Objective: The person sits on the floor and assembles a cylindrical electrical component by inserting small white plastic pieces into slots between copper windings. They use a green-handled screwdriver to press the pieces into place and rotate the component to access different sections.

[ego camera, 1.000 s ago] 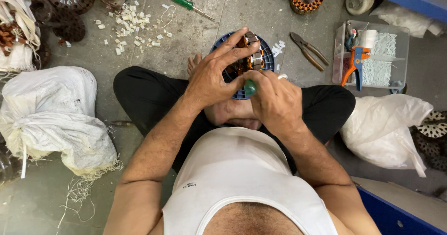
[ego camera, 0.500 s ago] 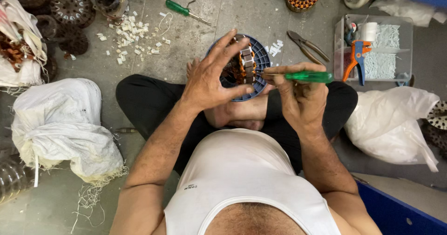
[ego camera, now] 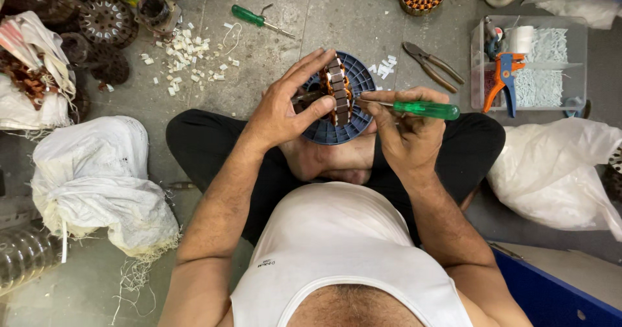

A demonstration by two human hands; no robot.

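White sacks lay at the left. The left hand gripped the stator upright over a blue disc; the right hand closed around a green-handled screwdriver, tip against the stator. A clear plastic box sat far right.
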